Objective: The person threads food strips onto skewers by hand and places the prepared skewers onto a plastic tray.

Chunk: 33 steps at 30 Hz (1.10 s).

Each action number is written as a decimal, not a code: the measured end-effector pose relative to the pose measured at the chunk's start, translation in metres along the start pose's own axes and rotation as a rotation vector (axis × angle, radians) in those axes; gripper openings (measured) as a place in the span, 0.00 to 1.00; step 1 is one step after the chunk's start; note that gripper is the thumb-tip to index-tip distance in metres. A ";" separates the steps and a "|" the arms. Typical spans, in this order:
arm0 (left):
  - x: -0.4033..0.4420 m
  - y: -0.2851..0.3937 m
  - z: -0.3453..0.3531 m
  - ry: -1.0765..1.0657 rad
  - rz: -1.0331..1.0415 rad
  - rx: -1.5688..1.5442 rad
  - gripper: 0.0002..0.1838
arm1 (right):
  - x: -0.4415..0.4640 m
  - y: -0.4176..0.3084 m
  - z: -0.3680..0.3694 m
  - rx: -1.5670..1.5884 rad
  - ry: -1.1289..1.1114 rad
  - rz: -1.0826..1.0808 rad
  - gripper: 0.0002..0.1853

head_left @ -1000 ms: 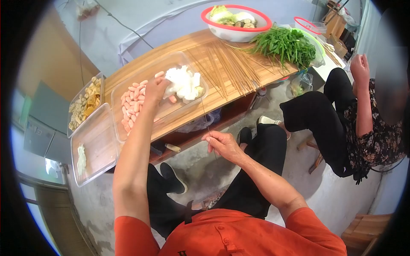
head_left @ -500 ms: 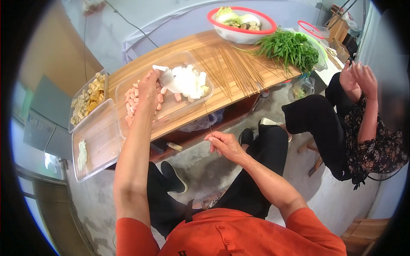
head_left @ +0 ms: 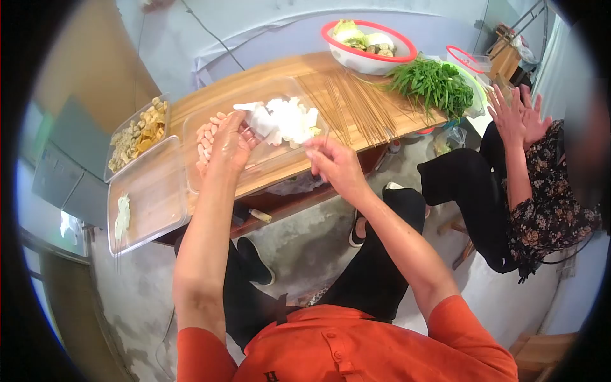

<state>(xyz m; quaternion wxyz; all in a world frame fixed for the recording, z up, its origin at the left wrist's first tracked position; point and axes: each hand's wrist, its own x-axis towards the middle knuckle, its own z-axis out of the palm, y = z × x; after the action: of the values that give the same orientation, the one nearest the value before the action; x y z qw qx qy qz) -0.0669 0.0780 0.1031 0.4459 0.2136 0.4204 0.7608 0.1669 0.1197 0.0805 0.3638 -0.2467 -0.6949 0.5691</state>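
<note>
My left hand (head_left: 232,143) is over the clear tray, palm partly turned up, its fingers pinching a floppy white slice (head_left: 249,107). Beside it lies a heap of similar white pieces (head_left: 287,121); their kind I cannot make out. Pink sausage pieces (head_left: 205,141) lie in the same tray (head_left: 191,167), partly behind that hand. Close to the tray's near right corner, my right hand (head_left: 336,167) is closed with thumb and fingertips together. The thin skewer seen in it a moment ago barely shows now. Loose bamboo skewers (head_left: 359,108) lie on the table beyond it.
At left stand a box of mixed skewer foods (head_left: 139,137) and a clear tray (head_left: 149,197) with a skewered white piece (head_left: 122,216). Leafy greens (head_left: 433,86) and a red-rimmed bowl (head_left: 372,63) are at the far right. A seated person's hands (head_left: 519,118) are raised at right.
My right hand has moved up and forward from below the table edge to the tray. The left hand has turned its palm upward with the slice. The other person's hands have spread apart.
</note>
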 end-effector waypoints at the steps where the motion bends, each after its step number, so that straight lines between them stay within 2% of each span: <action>1: 0.000 0.000 -0.003 0.003 0.010 -0.006 0.10 | 0.012 -0.004 0.005 -0.004 -0.009 -0.007 0.10; 3: -0.002 0.001 -0.006 0.000 -0.026 -0.055 0.11 | 0.033 -0.010 0.016 -0.056 0.021 -0.154 0.10; 8: -0.011 0.001 -0.004 -0.004 -0.018 -0.039 0.15 | 0.070 -0.011 0.046 -0.039 0.034 -0.223 0.09; 10: -0.011 0.000 -0.006 0.000 -0.041 -0.066 0.18 | 0.078 -0.009 0.053 -0.185 0.077 -0.237 0.10; 13: -0.015 -0.001 0.000 0.052 -0.057 0.011 0.17 | 0.088 -0.002 0.061 -0.180 0.110 -0.273 0.10; 16: -0.014 -0.001 -0.002 -0.018 -0.052 0.031 0.17 | 0.089 -0.002 0.063 -0.255 0.168 -0.288 0.08; 23: -0.013 0.000 0.007 0.018 -0.035 0.017 0.18 | 0.088 -0.005 0.056 -0.253 0.186 -0.292 0.05; 29: 0.006 -0.004 -0.001 0.025 -0.022 -0.029 0.14 | 0.078 -0.008 0.053 -0.182 0.087 -0.290 0.07; 33: 0.003 0.004 0.002 0.061 0.026 -0.033 0.14 | 0.071 0.000 0.048 -0.069 0.039 -0.278 0.03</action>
<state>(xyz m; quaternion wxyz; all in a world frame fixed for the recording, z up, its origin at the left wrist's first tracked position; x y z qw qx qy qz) -0.0690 0.0811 0.1075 0.4264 0.1884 0.4186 0.7794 0.0850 0.1442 0.0922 0.4437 -0.1715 -0.7344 0.4842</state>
